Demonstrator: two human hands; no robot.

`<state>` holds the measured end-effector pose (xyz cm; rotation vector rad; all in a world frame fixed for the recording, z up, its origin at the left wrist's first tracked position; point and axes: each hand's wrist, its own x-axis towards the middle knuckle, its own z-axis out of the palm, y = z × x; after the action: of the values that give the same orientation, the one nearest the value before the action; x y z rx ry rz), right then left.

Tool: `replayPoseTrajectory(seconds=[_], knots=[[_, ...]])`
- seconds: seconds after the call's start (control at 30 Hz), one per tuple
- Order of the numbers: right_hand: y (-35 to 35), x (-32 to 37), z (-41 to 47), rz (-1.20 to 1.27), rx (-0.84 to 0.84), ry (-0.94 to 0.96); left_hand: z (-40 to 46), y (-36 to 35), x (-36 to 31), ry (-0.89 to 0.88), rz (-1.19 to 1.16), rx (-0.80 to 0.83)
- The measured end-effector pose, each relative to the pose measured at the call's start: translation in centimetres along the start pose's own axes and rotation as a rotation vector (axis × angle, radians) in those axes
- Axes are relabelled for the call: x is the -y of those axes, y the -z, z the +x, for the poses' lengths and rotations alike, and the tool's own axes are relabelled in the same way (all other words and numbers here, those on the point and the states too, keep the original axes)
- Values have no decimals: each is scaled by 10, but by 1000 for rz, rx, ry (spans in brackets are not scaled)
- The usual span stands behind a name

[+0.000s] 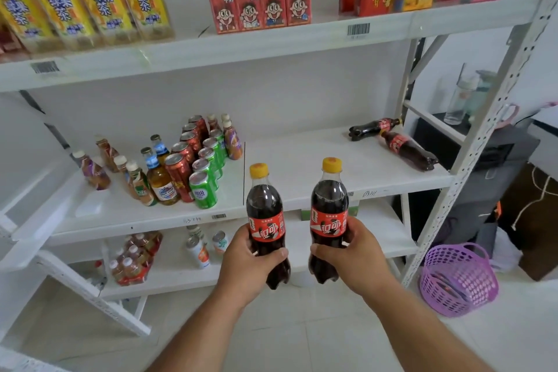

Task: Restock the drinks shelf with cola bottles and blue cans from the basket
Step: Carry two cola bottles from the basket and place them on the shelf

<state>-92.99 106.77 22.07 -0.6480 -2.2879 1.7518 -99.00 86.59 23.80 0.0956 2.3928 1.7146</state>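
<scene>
My left hand (246, 266) grips an upright cola bottle (264, 205) with a yellow cap and red label. My right hand (350, 254) grips a second upright cola bottle (329, 208) of the same kind. Both bottles hang in front of the middle shelf (302, 166), just off its front edge. Two more cola bottles lie on their sides at the shelf's right end, one at the back (373, 127) and one nearer (407, 150). The purple basket (459, 281) stands on the floor at the lower right, with something dark inside. No blue cans are visible.
Red and green cans (199, 166) and small tea bottles stand in rows on the shelf's left half. Yellow tea bottles and red milk cartons (259, 1) fill the top shelf. The lower shelf holds a bottle pack and cans. A white perforated post (471, 166) bounds the right side.
</scene>
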Motion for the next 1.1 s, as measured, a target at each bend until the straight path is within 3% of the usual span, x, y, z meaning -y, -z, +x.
replayPoseTrajectory(seconds=[0.53,1.1], knots=[[-34,16,158,-80,15,-30,172,-14,4,-19,-11,36],[-52,13,337,-130,164,48,322,-64,9,32,39,-132]])
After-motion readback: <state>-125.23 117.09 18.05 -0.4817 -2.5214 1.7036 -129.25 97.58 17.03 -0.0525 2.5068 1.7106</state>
